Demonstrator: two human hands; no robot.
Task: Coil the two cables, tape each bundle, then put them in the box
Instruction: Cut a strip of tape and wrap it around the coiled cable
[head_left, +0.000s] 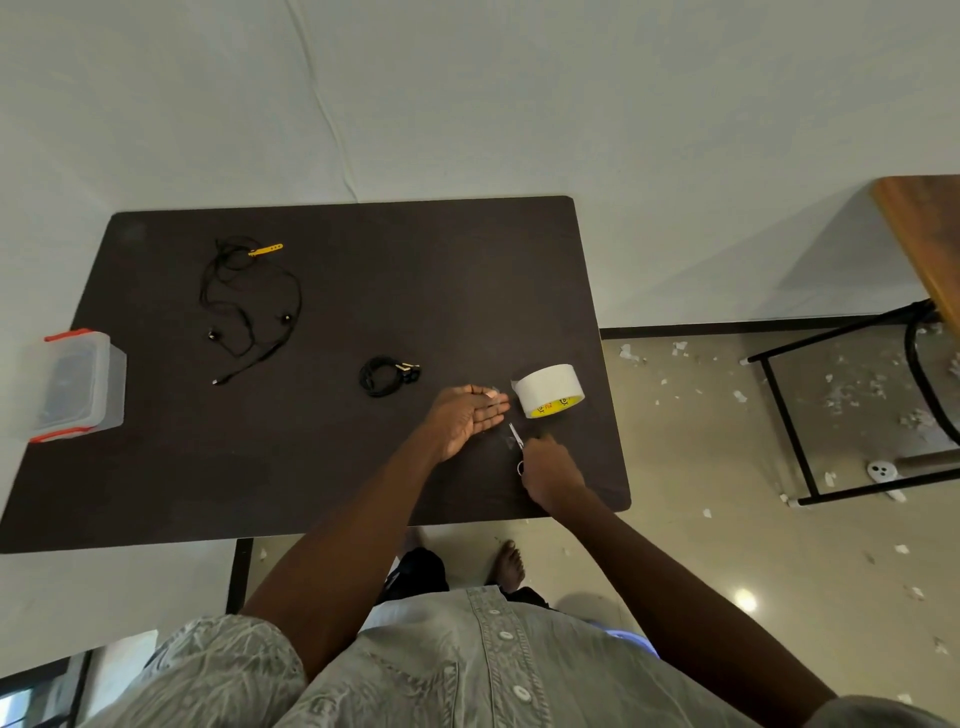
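Right hand (550, 470) grips small scissors (516, 439) beside the tape roll (550, 397), while the left hand (467, 415) lies flat with straight fingers near the roll's loose end. One cable (384, 375) sits coiled, seemingly untaped; the other cable (244, 306) sprawls loose on the tabletop (363, 291). Nothing seems packed in the box (72, 384) at the left edge.

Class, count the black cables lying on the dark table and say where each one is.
2. A loose cable sprawls at the far left of the table; a coiled cable lies near the middle, left of the tape roll.
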